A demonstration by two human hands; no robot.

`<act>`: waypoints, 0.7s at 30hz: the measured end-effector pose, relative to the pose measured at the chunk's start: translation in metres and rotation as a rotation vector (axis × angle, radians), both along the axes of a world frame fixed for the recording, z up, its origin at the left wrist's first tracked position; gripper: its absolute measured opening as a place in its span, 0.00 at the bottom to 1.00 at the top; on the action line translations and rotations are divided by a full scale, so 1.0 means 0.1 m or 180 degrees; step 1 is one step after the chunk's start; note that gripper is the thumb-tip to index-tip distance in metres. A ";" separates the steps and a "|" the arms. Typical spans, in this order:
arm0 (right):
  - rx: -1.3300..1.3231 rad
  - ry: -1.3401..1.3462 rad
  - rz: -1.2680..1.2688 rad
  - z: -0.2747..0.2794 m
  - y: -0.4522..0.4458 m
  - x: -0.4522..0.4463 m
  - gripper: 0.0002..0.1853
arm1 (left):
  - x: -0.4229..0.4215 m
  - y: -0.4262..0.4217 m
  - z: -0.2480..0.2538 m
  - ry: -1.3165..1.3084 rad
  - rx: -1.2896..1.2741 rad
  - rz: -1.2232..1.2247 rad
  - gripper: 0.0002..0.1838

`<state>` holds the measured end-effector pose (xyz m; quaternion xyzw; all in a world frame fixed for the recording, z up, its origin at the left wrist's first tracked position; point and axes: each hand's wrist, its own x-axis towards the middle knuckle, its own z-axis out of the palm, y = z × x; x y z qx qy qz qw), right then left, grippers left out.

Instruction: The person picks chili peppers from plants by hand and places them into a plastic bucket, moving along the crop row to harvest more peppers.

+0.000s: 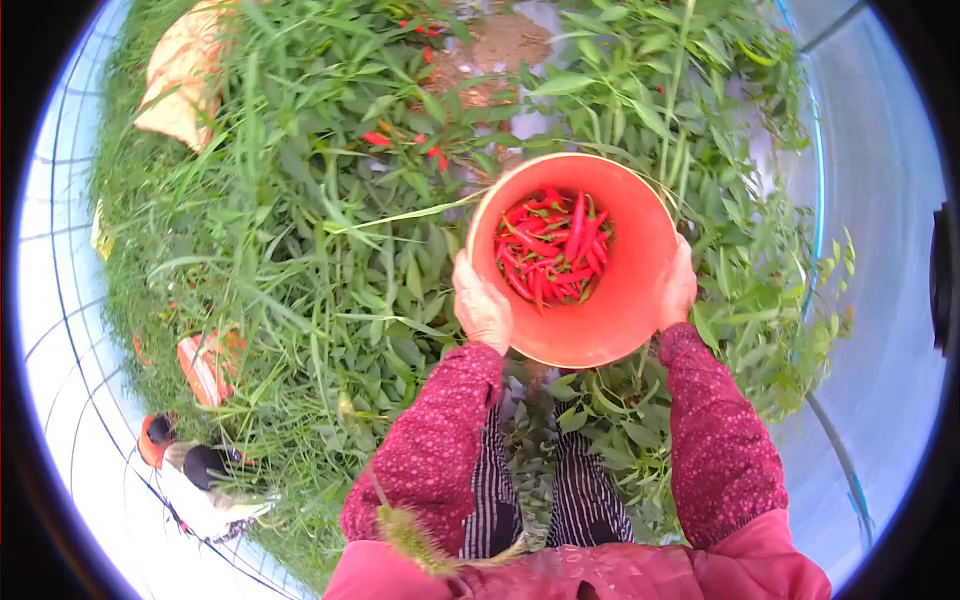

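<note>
Between my two hands is an orange-red bucket [640, 225], held in front of me over the plants. Red chili peppers [550, 245] with green stems cover its bottom. My left hand [482, 308] presses on the bucket's left side, and the fingers pass out of sight around the outer wall. On the opposite side my right hand [678, 285] grips the bucket in the same way, its fingertips also hidden.
Leafy pepper plants and tall grass [290, 220] surround me, with red peppers [378, 139] hanging ahead. A pale sack [182, 80] lies upper left, an orange-and-white bag [208, 365] below it. Another person [195, 480] is at lower left. Plastic sheeting [880, 300] forms the right wall.
</note>
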<state>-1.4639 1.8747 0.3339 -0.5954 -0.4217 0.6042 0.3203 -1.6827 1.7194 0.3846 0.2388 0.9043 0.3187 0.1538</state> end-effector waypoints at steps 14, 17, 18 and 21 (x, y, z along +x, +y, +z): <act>0.1498 -0.1790 0.0769 0.40 -0.47 1.08 0.11 | -0.01 0.27 -0.55 -0.0045 0.0047 -0.0923 0.23; 0.1009 -0.2826 0.1626 0.50 -1.27 1.89 0.12 | 0.10 0.29 -0.57 -0.0048 0.0002 -0.0745 0.24; 0.0377 -0.3187 0.2093 0.45 -1.60 2.23 0.15 | 0.12 0.28 -0.57 -0.0070 -0.0008 -0.0782 0.24; -0.0607 -0.4123 0.2944 0.72 -1.84 2.51 0.19 | 0.06 0.22 -0.72 0.0088 -0.0106 -0.0912 0.25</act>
